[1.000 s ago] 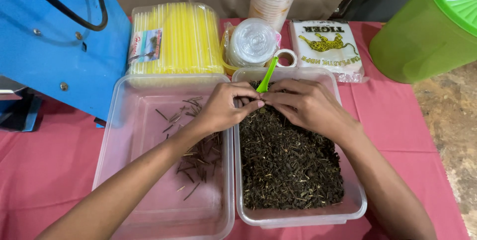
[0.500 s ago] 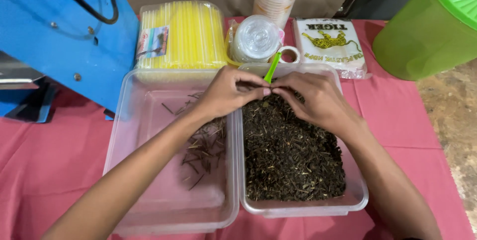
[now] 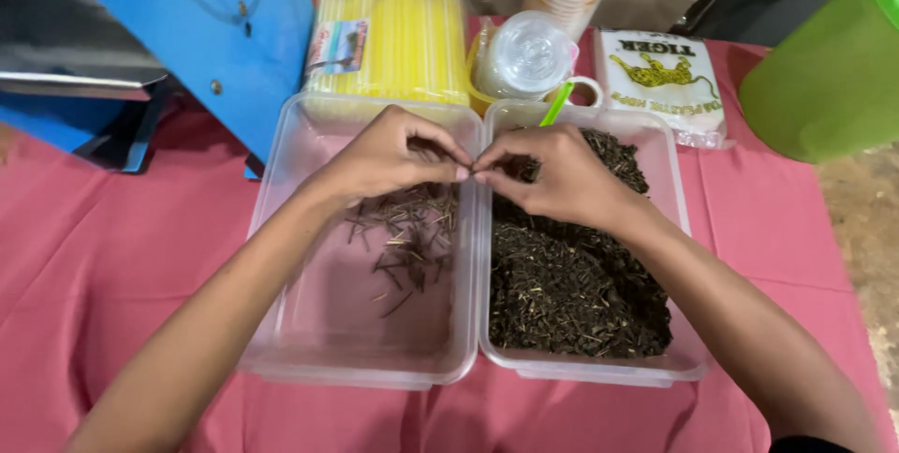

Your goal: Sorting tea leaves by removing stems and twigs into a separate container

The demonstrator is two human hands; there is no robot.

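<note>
Near the middle of the frame the left hand (image 3: 389, 158) and right hand (image 3: 552, 172) meet fingertip to fingertip above the seam between two clear containers. Both are pinched nearly shut on what looks like a thin dried stem, too small to make out for sure. The right container (image 3: 674, 181) holds a thick heap of dark dried leaves (image 3: 571, 294); the left container (image 3: 290, 228) holds only a thin scatter of stems (image 3: 407, 237). My judgement: since the pinch sits right over the two rims, a slipped piece could fall between the containers onto the pink tabletop (image 3: 84, 256), or back into the leaves.
</note>
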